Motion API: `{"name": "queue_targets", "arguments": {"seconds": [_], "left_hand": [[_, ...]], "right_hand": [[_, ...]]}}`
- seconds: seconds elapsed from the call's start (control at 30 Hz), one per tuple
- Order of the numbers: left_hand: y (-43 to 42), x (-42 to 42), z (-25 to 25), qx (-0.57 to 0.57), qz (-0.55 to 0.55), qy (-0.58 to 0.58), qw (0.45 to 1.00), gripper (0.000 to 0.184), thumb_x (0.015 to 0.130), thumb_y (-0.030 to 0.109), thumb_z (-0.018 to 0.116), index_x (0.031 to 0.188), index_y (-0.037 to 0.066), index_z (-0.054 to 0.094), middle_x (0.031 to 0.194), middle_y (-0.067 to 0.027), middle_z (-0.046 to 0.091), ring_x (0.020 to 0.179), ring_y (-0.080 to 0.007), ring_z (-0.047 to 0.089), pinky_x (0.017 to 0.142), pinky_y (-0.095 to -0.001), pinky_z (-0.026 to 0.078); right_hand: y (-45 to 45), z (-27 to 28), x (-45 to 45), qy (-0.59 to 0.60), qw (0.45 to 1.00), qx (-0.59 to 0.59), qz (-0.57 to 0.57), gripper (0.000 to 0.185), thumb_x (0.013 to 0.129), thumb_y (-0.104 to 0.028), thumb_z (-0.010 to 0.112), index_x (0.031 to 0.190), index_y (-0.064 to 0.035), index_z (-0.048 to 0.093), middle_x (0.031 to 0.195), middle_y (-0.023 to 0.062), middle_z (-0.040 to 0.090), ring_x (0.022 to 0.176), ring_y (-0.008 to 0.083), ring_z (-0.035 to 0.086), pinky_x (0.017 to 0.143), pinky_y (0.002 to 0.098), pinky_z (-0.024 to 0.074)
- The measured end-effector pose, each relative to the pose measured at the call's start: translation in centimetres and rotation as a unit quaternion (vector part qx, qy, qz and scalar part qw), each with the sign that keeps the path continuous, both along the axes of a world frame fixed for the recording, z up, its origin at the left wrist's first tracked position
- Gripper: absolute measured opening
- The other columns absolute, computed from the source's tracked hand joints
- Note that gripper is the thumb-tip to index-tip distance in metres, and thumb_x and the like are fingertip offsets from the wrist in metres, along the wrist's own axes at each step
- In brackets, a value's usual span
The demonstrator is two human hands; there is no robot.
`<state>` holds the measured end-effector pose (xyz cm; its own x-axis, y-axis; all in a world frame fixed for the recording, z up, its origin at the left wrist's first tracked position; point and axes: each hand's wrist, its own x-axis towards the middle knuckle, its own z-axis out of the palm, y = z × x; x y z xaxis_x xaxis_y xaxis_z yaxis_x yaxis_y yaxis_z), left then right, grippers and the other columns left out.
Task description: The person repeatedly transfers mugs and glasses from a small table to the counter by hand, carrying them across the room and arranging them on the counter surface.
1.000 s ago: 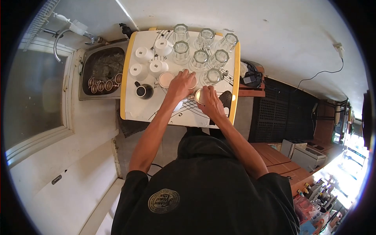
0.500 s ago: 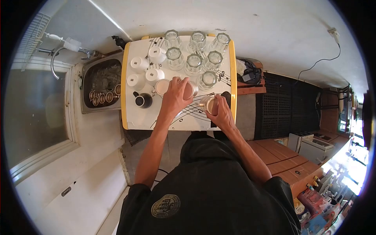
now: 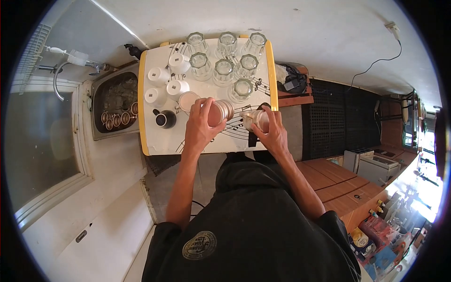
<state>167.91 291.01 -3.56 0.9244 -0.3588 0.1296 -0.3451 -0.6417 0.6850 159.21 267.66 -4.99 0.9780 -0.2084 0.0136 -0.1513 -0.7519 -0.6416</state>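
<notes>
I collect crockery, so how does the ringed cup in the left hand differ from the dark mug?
The ringed cup looks pinkish; the dark mug is mostly black. The left hand grips the ringed cup, while the dark mug sits untouched on the table. The dark mug's handle shows; none is visible on the ringed cup. Both look like drinking vessels.
</notes>
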Motion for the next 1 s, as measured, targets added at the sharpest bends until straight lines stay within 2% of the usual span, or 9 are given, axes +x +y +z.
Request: {"name": "queue_targets", "arguments": {"seconds": [0.13, 0.2, 0.63, 0.73, 0.8, 1.0], "left_hand": [[0.2, -0.7, -0.4, -0.024, 0.003, -0.011, 1.0, 0.069, 0.073, 0.019, 0.084, 0.133, 0.005, 0.052, 0.123, -0.0129, 0.058, 0.113, -0.0349, 0.057, 0.095, -0.0459, 0.051], [0.3, -1.1, -0.4, -0.031, 0.003, -0.009, 0.999, 0.069, 0.073, 0.018, 0.084, 0.133, 0.005, 0.052, 0.122, -0.0126, 0.059, 0.113, -0.0345, 0.056, 0.095, -0.0456, 0.05], [0.4, -3.0, -0.5, -0.061, -0.001, 0.006, 0.998, 0.071, 0.071, 0.017, 0.086, 0.133, 0.007, 0.053, 0.121, -0.0106, 0.058, 0.108, -0.0334, 0.057, 0.092, -0.0447, 0.051], [0.1, -3.3, -0.2, -0.065, -0.006, 0.016, 0.998, 0.068, 0.07, 0.016, 0.086, 0.131, 0.009, 0.056, 0.12, -0.0103, 0.058, 0.108, -0.0324, 0.057, 0.091, -0.0439, 0.052], [-0.2, -3.3, -0.1, -0.068, -0.017, 0.015, 0.997, 0.067, 0.07, 0.015, 0.086, 0.13, 0.01, 0.058, 0.12, -0.01, 0.058, 0.108, -0.0319, 0.057, 0.09, -0.0435, 0.052], [-1.5, -3.1, -0.5, -0.071, -0.056, 0.003, 0.996, 0.063, 0.069, 0.013, 0.085, 0.127, 0.013, 0.061, 0.118, -0.0091, 0.057, 0.107, -0.031, 0.058, 0.089, -0.0428, 0.053]], "right_hand": [[-0.2, 0.6, -0.2, 0.022, 0.999, 0.015, -0.023, 0.065, 0.083, -0.031, 0.08, 0.137, -0.0114, 0.05, 0.111, 0.0163, 0.056, 0.089, 0.0358, 0.067, 0.071, 0.0446, 0.0582], [-0.2, 0.3, -0.4, -0.021, 1.0, 0.004, -0.019, 0.064, 0.084, -0.031, 0.08, 0.137, -0.011, 0.051, 0.11, 0.0164, 0.057, 0.088, 0.0354, 0.067, 0.071, 0.0442, 0.0577], [0.1, 0.5, -1.1, -0.047, 0.998, 0.019, -0.028, 0.064, 0.084, -0.028, 0.08, 0.136, -0.0093, 0.05, 0.114, 0.0179, 0.054, 0.084, 0.0362, 0.068, 0.07, 0.0443, 0.0577], [0.2, 1.0, -1.2, -0.038, 0.998, 0.026, -0.041, 0.065, 0.084, -0.029, 0.081, 0.137, -0.0091, 0.049, 0.115, 0.0186, 0.053, 0.086, 0.0371, 0.068, 0.071, 0.0453, 0.0578], [0.4, 1.3, -1.4, -0.037, 0.997, 0.048, -0.058, 0.063, 0.082, -0.023, 0.082, 0.135, -0.0083, 0.052, 0.114, 0.0163, 0.055, 0.095, 0.0351, 0.065, 0.075, 0.0438, 0.0561], [-0.1, 1.5, -2.4, -0.037, 0.995, 0.051, -0.08, 0.065, 0.082, -0.022, 0.082, 0.136, -0.0081, 0.051, 0.114, 0.0165, 0.055, 0.095, 0.0351, 0.065, 0.076, 0.0435, 0.0558]]}}
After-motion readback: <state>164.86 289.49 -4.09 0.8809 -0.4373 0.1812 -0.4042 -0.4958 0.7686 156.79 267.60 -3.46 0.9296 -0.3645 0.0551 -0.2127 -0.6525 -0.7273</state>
